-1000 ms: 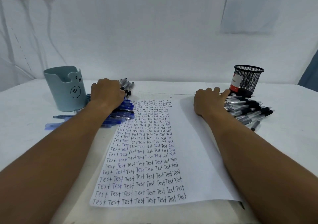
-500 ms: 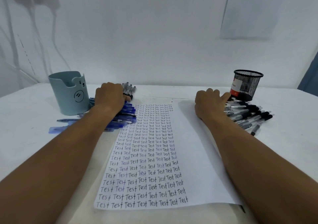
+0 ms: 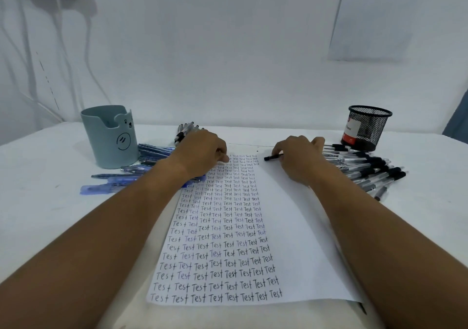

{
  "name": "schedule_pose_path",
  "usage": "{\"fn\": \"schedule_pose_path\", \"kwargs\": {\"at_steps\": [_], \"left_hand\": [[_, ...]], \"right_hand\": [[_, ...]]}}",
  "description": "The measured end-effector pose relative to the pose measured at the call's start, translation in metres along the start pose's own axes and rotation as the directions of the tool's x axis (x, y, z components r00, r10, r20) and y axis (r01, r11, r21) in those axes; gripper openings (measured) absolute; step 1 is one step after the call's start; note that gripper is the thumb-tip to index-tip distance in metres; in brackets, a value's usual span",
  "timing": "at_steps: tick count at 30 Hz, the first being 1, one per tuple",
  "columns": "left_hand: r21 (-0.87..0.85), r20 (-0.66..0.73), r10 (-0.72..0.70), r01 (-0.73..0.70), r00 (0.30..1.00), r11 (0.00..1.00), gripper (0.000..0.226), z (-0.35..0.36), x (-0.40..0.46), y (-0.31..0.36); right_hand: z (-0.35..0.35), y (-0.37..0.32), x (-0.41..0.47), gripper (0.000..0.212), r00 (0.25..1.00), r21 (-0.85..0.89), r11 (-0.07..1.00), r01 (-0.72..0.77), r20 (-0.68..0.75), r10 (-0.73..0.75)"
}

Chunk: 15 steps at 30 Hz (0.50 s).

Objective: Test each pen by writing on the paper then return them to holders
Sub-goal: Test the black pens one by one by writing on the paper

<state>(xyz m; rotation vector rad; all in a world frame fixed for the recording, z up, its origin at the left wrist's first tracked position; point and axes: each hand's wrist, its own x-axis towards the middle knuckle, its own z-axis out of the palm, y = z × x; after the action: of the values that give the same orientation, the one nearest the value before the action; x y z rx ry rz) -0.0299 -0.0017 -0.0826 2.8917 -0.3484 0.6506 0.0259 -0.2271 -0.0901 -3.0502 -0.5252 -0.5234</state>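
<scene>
A black-capped pen is being held in the curled fingers of the right hand, its capped end pointing left over the blank upper right part of the paper. The pen is being kept low, just above or on the sheet; contact cannot be told. The left hand is being rested at the paper's upper left corner with fingers curled downward; whether anything is being gripped beneath it cannot be told.

The left portion of the paper is being shown filled with rows of the word "Test", while the right strip is being left unwritten. A heap of black pens is being shown lying just right of the right hand, and a spread of blue pens beside and under the left forearm. A further small bunch of pens is being shown behind the left hand. Both holders, the grey-green bear cup and the black mesh cup, are being shown standing upright on the table; no pens are seen rising from either. The task is being judged as well advanced in writing, but the returning of pens as largely outstanding.
</scene>
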Motion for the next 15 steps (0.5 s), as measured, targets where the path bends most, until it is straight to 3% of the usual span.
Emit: {"fn": "schedule_pose_path", "kwargs": {"at_steps": [5,8,10,12,15], "left_hand": [[-0.068,0.086,0.036,-0.03,0.996,0.997,0.026,0.0,-0.002,0.003],[-0.082,0.122,0.06,-0.051,0.991,0.995,0.037,0.001,-0.002,0.001],[-0.089,0.134,0.076,-0.065,0.988,0.994,0.041,0.0,-0.002,0.001],[-0.079,0.143,0.078,-0.067,0.987,0.995,0.043,-0.001,-0.002,0.002],[-0.06,0.161,0.074,-0.066,0.984,0.996,0.046,-0.002,-0.002,0.003]], "right_hand": [[0.0,-0.001,0.004,0.027,0.988,0.132,0.988,0.075,-0.145,-0.055],[-0.011,-0.006,0.006,0.019,0.95,0.43,0.889,0.156,-0.313,-0.016],[-0.019,-0.011,0.004,0.022,0.947,0.704,0.682,0.2,-0.318,0.051],[-0.026,-0.015,-0.001,0.031,0.954,0.867,0.471,0.165,-0.26,0.146],[-0.033,-0.018,-0.006,0.044,0.968,1.0,-0.007,-0.002,0.003,0.252]]}}
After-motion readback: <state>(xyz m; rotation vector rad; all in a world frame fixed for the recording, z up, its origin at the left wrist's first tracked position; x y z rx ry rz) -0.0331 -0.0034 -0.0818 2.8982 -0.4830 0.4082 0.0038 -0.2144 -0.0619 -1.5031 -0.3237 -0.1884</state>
